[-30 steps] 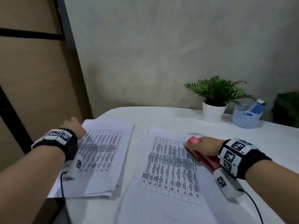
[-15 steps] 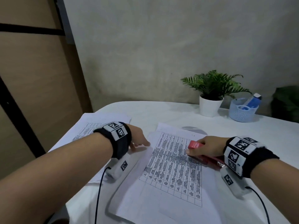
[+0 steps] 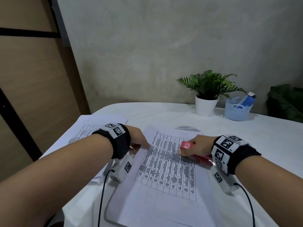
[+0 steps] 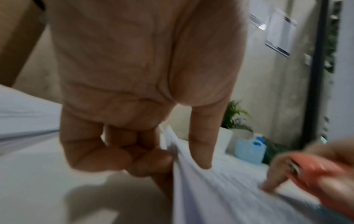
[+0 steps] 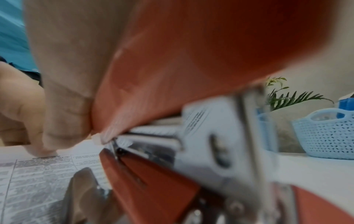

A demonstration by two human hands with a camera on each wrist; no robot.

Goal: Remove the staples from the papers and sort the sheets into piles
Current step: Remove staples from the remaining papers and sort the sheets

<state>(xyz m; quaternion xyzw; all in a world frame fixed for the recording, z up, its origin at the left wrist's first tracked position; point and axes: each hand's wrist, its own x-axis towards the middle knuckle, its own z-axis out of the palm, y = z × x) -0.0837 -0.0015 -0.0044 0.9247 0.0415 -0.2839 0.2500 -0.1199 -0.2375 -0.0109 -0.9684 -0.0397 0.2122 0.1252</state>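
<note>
A printed sheet with a table (image 3: 165, 163) lies in the middle of the white table. My left hand (image 3: 139, 144) pinches its left edge (image 4: 178, 154), thumb on top and curled fingers beneath, lifting the edge a little. My right hand (image 3: 195, 147) grips a red stapler (image 3: 186, 145) and one finger presses down on the sheet's right part. The stapler (image 5: 172, 75) fills the right wrist view, its metal parts showing. A second pile of printed sheets (image 3: 91, 128) lies to the left, partly hidden by my left wrist.
A potted fern in a white pot (image 3: 207, 104) and a light blue basket (image 3: 237, 111) with blue items stand at the back right by the wall. A wooden panel (image 3: 32, 79) rises on the left. Cables hang from both wrist cameras over the table's near edge.
My left hand moved right from the left pile to the middle sheet and took hold of its left edge. The right hand kept the stapler and stayed on the sheet.
</note>
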